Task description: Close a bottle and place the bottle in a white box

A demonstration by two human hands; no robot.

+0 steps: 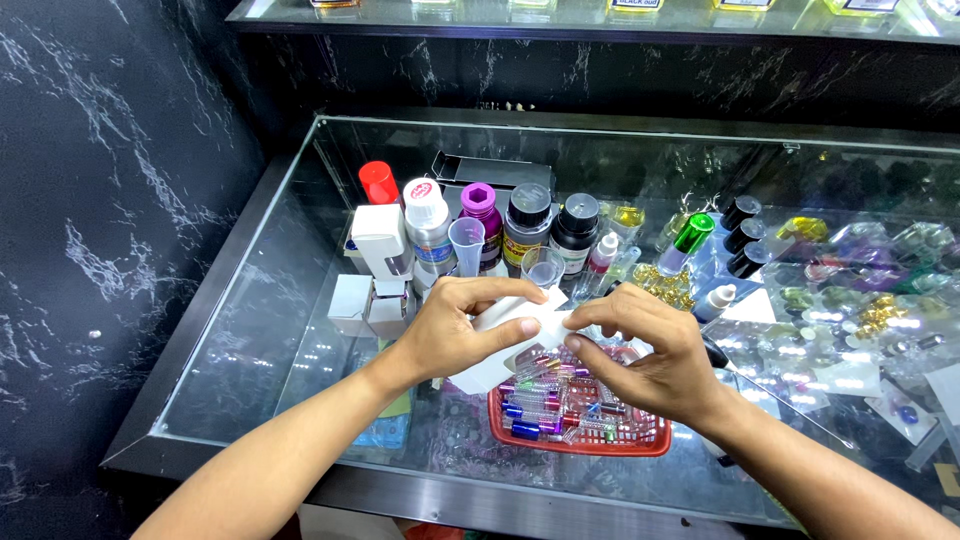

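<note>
Forearms enter from the bottom edge. Left hand and right hand, frame centre: fingers curled closed on a small white box, possibly folded card. Red basket of coloured vials sits directly below on the glass counter. Capped bottles stand behind, upper centre.

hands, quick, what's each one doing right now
Left hand: closed around a small white box.
Right hand: fingertips pinching the same box's end, above the red basket.
</note>
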